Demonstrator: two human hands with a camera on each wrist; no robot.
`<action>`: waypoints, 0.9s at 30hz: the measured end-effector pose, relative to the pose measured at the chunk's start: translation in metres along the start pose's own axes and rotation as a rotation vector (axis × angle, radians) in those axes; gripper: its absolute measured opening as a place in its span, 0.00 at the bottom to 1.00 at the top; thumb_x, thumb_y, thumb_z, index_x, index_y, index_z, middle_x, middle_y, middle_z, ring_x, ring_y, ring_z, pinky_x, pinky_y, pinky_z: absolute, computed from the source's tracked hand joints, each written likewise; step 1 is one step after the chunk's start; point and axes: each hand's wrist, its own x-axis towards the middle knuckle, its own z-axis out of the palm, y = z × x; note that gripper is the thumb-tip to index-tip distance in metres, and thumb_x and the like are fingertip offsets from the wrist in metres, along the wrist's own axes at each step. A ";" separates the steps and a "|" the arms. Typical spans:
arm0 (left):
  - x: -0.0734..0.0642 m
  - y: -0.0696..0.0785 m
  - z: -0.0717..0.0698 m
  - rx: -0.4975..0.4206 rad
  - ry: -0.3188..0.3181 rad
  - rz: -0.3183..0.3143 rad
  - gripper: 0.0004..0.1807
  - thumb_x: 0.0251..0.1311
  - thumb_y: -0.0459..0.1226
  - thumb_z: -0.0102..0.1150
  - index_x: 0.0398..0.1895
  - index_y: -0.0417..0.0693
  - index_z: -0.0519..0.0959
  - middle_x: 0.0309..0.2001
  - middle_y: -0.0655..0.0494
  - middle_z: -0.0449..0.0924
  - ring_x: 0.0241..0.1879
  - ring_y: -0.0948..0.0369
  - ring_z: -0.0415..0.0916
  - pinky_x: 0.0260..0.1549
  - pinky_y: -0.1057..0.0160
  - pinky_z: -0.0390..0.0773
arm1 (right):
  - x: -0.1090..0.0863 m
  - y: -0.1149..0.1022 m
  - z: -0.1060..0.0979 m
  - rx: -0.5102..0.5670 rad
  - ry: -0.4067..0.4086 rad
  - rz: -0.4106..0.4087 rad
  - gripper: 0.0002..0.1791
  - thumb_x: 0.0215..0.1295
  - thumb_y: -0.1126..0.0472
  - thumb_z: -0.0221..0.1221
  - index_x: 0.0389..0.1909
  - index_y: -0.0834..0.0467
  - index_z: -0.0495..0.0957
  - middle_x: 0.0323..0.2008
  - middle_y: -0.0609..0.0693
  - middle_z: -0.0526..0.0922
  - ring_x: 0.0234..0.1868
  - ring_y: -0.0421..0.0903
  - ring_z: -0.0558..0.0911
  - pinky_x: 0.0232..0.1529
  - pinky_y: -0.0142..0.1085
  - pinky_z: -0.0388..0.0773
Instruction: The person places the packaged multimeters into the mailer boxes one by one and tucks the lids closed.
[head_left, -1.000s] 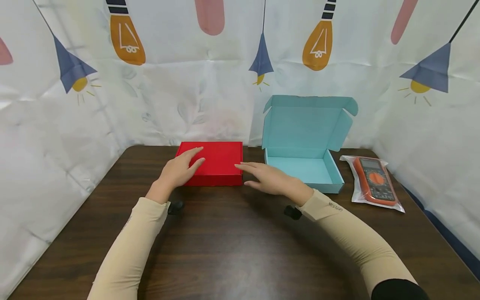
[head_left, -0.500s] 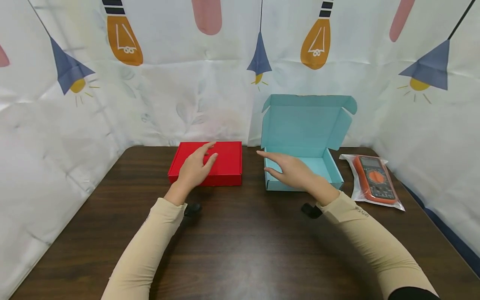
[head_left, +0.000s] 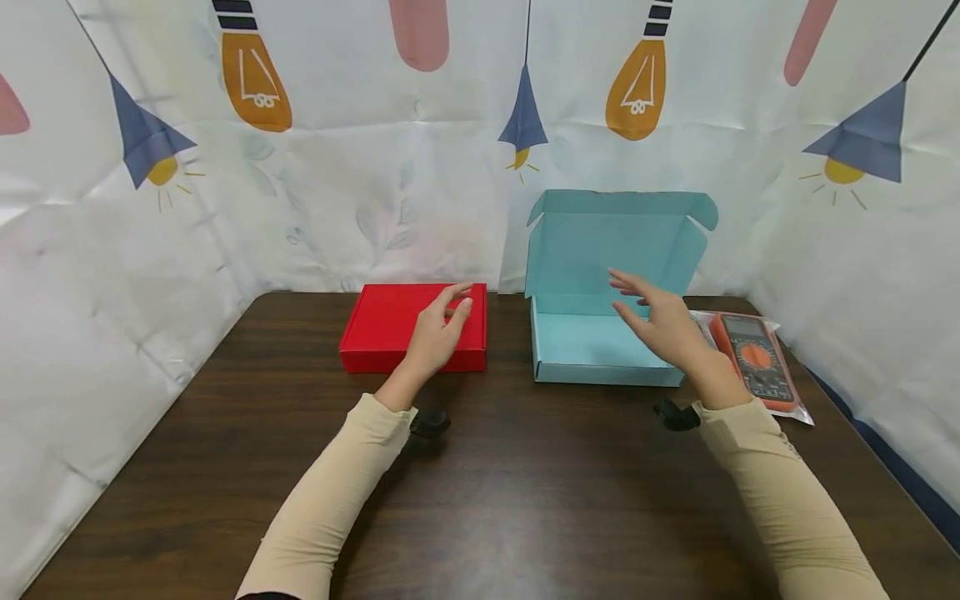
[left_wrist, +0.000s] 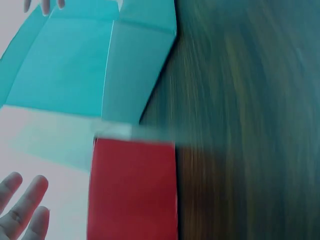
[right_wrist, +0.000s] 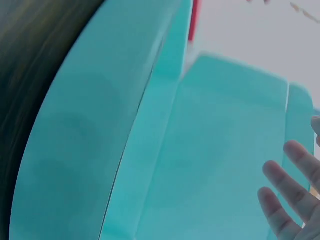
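A closed red cardboard box (head_left: 386,325) lies toward the back of the table. My left hand (head_left: 433,335) hovers over its right part with loosely bent fingers and nothing in them. To the right stands a light blue cardboard box (head_left: 573,337), its lid raised and no contents visible in it. In front of the lid and over this box's right side is my right hand (head_left: 663,329), fingers spread and holding nothing. Its fingers (right_wrist: 290,195) appear against the blue cardboard in the right wrist view. Whether either hand touches a box cannot be told.
An orange and black multimeter (head_left: 759,358) in a clear plastic bag lies at the table's right, partly behind my right wrist. A white printed cloth (head_left: 360,183) hangs behind the dark wooden table (head_left: 525,500).
Both hands have moved right: the left across the red box, the right from beside the red box to over the blue one. The boxes and multimeter have stayed put.
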 end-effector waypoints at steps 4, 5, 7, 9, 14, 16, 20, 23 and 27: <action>-0.001 0.003 0.013 -0.051 -0.002 -0.005 0.24 0.76 0.39 0.52 0.72 0.44 0.69 0.67 0.43 0.74 0.52 0.47 0.82 0.52 0.47 0.81 | -0.010 0.018 -0.015 -0.036 0.041 0.063 0.29 0.76 0.65 0.58 0.76 0.59 0.66 0.64 0.64 0.77 0.53 0.63 0.80 0.50 0.58 0.76; -0.001 0.003 0.016 -0.058 -0.004 -0.008 0.24 0.76 0.39 0.52 0.72 0.44 0.69 0.67 0.44 0.74 0.52 0.48 0.82 0.52 0.47 0.81 | -0.013 0.022 -0.018 -0.049 0.046 0.075 0.29 0.76 0.65 0.57 0.76 0.59 0.66 0.64 0.64 0.77 0.53 0.64 0.80 0.49 0.59 0.76; -0.002 0.004 0.022 -0.073 -0.006 -0.011 0.24 0.77 0.38 0.51 0.73 0.44 0.69 0.67 0.44 0.74 0.51 0.48 0.82 0.50 0.48 0.82 | -0.017 0.029 -0.024 -0.073 0.056 0.105 0.28 0.77 0.64 0.56 0.76 0.58 0.66 0.64 0.65 0.77 0.51 0.66 0.81 0.47 0.60 0.76; -0.003 0.005 0.028 -0.083 -0.006 -0.012 0.24 0.77 0.38 0.51 0.73 0.44 0.69 0.67 0.45 0.74 0.51 0.49 0.83 0.50 0.49 0.82 | -0.022 0.036 -0.028 -0.086 0.065 0.131 0.28 0.77 0.64 0.55 0.75 0.59 0.66 0.64 0.66 0.76 0.54 0.68 0.79 0.48 0.62 0.75; -0.003 0.009 0.042 -0.115 -0.012 0.007 0.23 0.77 0.37 0.51 0.72 0.43 0.69 0.67 0.44 0.74 0.47 0.46 0.83 0.47 0.48 0.81 | -0.035 0.054 -0.036 -0.140 0.064 0.233 0.27 0.78 0.62 0.53 0.75 0.60 0.66 0.63 0.68 0.76 0.54 0.70 0.79 0.49 0.65 0.73; -0.004 0.011 0.048 -0.128 -0.021 0.006 0.23 0.77 0.37 0.51 0.72 0.44 0.70 0.67 0.44 0.74 0.45 0.45 0.84 0.46 0.48 0.81 | -0.039 0.061 -0.039 -0.156 0.061 0.293 0.27 0.79 0.60 0.52 0.76 0.59 0.65 0.64 0.69 0.75 0.57 0.72 0.76 0.52 0.67 0.70; -0.004 0.014 0.062 -0.149 -0.066 -0.009 0.23 0.77 0.37 0.51 0.73 0.44 0.70 0.68 0.44 0.73 0.44 0.44 0.84 0.45 0.50 0.82 | -0.044 0.076 -0.043 -0.149 0.059 0.415 0.29 0.80 0.57 0.49 0.77 0.61 0.62 0.67 0.72 0.70 0.60 0.74 0.73 0.56 0.69 0.68; -0.004 0.016 0.070 -0.153 -0.101 -0.022 0.24 0.78 0.37 0.50 0.74 0.45 0.68 0.69 0.42 0.71 0.45 0.42 0.83 0.42 0.54 0.82 | -0.046 0.086 -0.045 -0.119 0.045 0.487 0.31 0.81 0.55 0.46 0.78 0.63 0.58 0.69 0.74 0.65 0.62 0.76 0.70 0.59 0.71 0.65; -0.006 0.016 0.078 -0.164 -0.115 -0.058 0.26 0.78 0.37 0.50 0.76 0.45 0.66 0.70 0.41 0.69 0.44 0.43 0.83 0.37 0.59 0.79 | -0.049 0.098 -0.046 -0.069 0.029 0.545 0.33 0.81 0.55 0.44 0.79 0.65 0.54 0.73 0.75 0.58 0.70 0.76 0.61 0.64 0.72 0.58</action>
